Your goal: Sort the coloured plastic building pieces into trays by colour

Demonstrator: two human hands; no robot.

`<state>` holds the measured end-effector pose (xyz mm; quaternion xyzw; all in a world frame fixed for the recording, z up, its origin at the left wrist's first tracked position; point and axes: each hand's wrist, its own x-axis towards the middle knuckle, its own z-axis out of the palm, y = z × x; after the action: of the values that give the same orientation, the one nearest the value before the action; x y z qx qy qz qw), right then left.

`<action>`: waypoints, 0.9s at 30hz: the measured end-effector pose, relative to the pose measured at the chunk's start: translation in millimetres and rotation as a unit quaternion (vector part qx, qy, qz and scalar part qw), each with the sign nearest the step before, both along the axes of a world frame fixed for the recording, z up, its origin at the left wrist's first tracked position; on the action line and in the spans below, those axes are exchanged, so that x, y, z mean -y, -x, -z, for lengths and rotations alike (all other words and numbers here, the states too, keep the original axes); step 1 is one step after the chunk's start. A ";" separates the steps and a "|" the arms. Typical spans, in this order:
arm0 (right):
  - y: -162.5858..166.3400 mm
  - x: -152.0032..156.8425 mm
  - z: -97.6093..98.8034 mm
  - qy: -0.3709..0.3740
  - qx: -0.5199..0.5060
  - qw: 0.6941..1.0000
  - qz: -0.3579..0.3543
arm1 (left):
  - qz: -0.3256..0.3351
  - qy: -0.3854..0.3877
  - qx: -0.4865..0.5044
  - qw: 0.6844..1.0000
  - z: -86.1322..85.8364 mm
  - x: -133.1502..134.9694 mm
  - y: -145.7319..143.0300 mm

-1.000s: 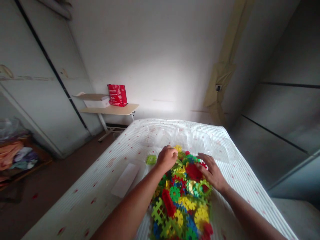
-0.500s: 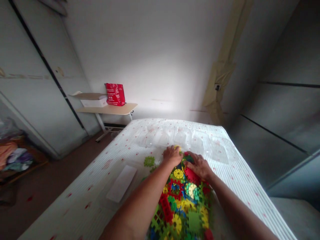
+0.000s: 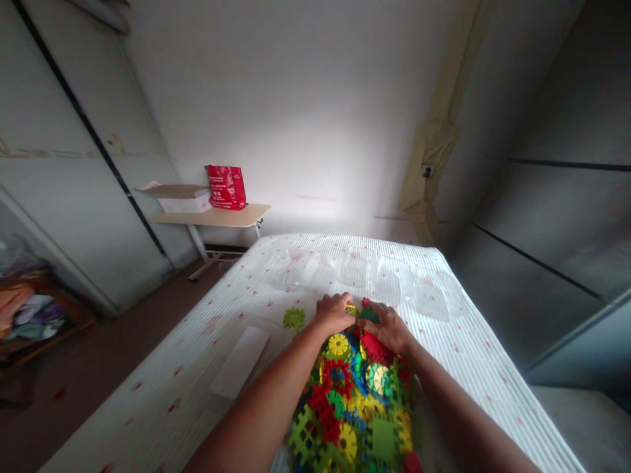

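Colourful interlocking plastic building pieces lie in a long heap in front of me, in green, yellow, red and blue. At the heap's far end my left hand is closed, its bent fingers on a small yellow building piece. Just to its right, my right hand curls its thumb and fingers around a dark green building piece. Under the right palm is a red piece, partly covered. A loose green square piece rests on the sheet left of my left hand.
Several clear plastic trays stand in a row across the far part of the patterned sheet. A white flat card or box lies to the left. Beyond, a side table carries a red bag and a white box.
My left hand has drawn slightly back and left, its fingers more bent. The right hand has shifted a little left. Pieces at the heap's upper left have shifted leftward.
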<state>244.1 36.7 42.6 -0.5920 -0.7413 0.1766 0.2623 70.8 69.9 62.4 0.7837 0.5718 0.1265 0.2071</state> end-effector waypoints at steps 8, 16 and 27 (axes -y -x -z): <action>14.7 12.4 -10.4 0.108 -0.294 0.946 -0.081 | 0.123 0.033 0.136 0.982 -14.4 17.8 13.9; 0.2 39.5 -34.2 0.087 -0.321 0.922 -0.199 | 0.171 -0.074 0.206 0.961 -31.0 67.5 24.3; -16.8 83.2 -40.8 -0.054 -0.136 0.960 -0.237 | 0.162 -0.189 0.196 0.948 -9.1 125.9 58.5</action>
<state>260.9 -46.5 83.4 -0.3543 -0.8265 0.2719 0.3426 12.3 -56.0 71.5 0.8505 0.3506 0.3480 0.1808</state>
